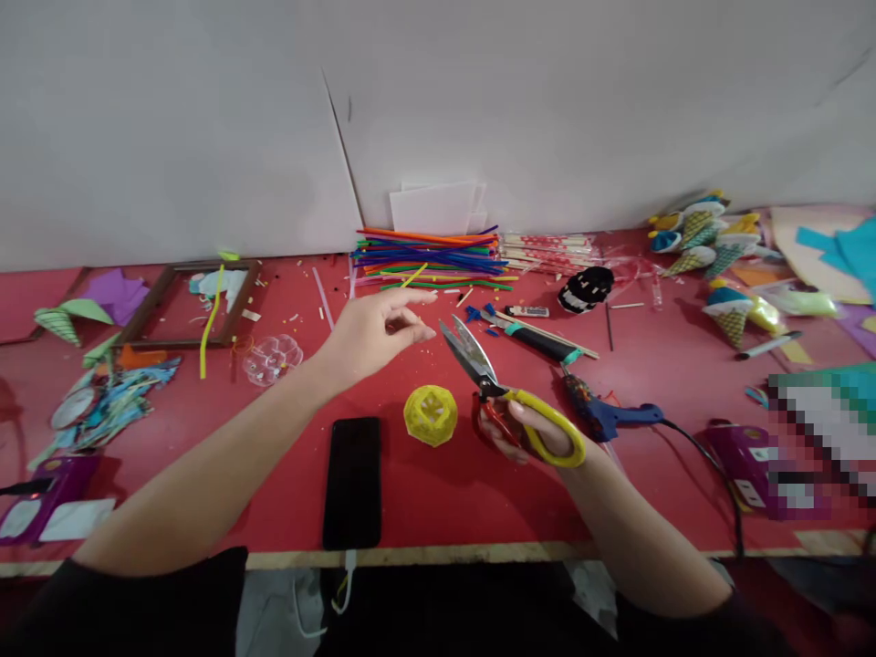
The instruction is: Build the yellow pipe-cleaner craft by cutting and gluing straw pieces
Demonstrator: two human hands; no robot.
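My right hand (pixel 534 429) grips a pair of scissors (pixel 483 365) by its red and yellow handles. The blades are parted and point up and left toward my left hand (pixel 383 333). That hand hovers over the table, thumb and index finger brought together in a pinch; anything between the tips is too small to make out. Just beyond its fingers shows a short yellow pipe cleaner piece (pixel 414 274), and I cannot tell whether it is held. Below, between both hands, a small yellow faceted cup-like piece (pixel 431 415) sits on the red table (pixel 431 502).
Pipe cleaners (pixel 431 255) lie in a pile by the wall. A black phone (pixel 352 484) is at the front edge. To the right are a utility knife (pixel 540 342), a blue glue gun (pixel 616 415) and a black-and-white fuzzy object (pixel 586 289). A wooden frame (pixel 161 297) lies left.
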